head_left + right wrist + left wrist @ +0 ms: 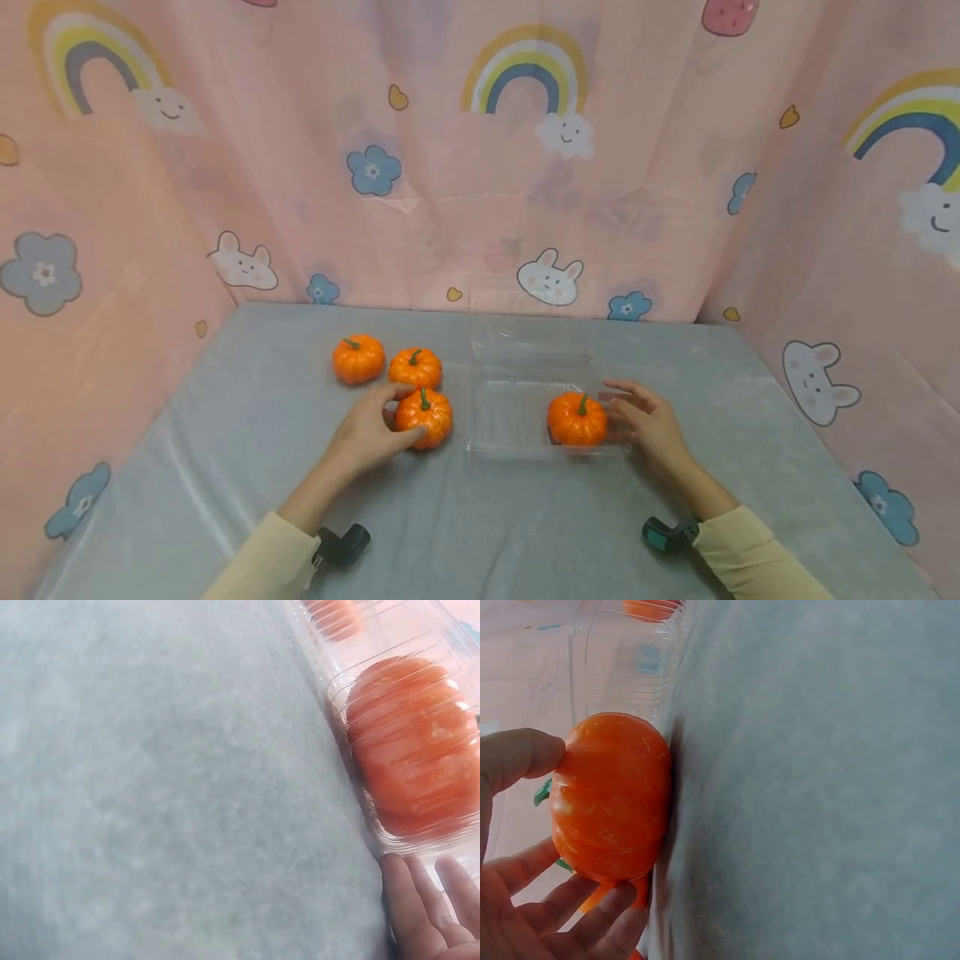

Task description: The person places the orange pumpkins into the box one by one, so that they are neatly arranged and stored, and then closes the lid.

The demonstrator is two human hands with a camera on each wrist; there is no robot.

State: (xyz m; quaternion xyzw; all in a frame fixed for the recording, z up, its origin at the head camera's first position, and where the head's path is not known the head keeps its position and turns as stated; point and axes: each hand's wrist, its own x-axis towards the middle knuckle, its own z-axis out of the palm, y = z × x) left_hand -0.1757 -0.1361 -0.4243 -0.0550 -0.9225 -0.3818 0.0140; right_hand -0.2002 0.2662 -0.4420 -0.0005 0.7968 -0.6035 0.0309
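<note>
My left hand point(372, 429) holds a small orange pumpkin point(424, 419) with a green stem, left of a clear plastic clamshell box point(510, 417). In the left wrist view the thumb lies against one side of this pumpkin point(611, 799) and the fingers against the other. Inside the box, at its right end, sits another pumpkin point(577, 419); the right wrist view shows it through the ribbed wall. Beside that end is my right hand point(651, 425), its fingers extended at the box's wall and holding nothing.
Two more pumpkins, one at the far left point(358, 359) and one nearer the box point(416, 367), stand behind my left hand. The box's raised clear lid point(528, 333) is at the back. A grey cloth point(480, 517) covers the table, with pink printed curtains point(450, 208) around it.
</note>
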